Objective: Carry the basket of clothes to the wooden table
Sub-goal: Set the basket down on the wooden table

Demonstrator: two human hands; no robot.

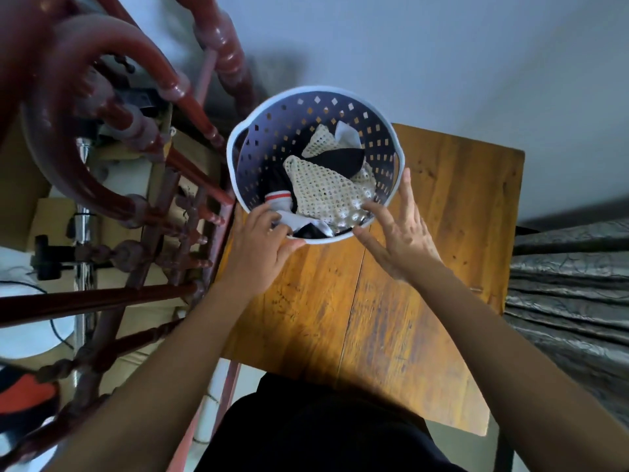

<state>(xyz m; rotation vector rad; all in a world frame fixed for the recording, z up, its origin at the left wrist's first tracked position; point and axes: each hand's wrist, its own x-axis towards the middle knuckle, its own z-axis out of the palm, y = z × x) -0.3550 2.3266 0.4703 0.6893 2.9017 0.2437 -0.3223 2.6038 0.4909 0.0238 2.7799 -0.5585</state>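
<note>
A round basket (pixel 272 131) with a white rim and a dark perforated inside stands on the far left part of the wooden table (pixel 425 267). Cream mesh cloth (pixel 323 189), black fabric and a white sock with a red stripe lie in it. My left hand (pixel 258 247) grips the near rim, thumb outside and fingers curled over the edge. My right hand (pixel 398 233) is at the near right rim with fingers spread; the fingertips touch the edge and the mesh cloth.
A dark red turned-wood chair frame (pixel 112 185) crowds the left side, touching the table's left edge. Cardboard boxes and cables lie beneath it. A grey crinkled curtain or bedding (pixel 571 301) borders the right. A pale wall stands behind the table.
</note>
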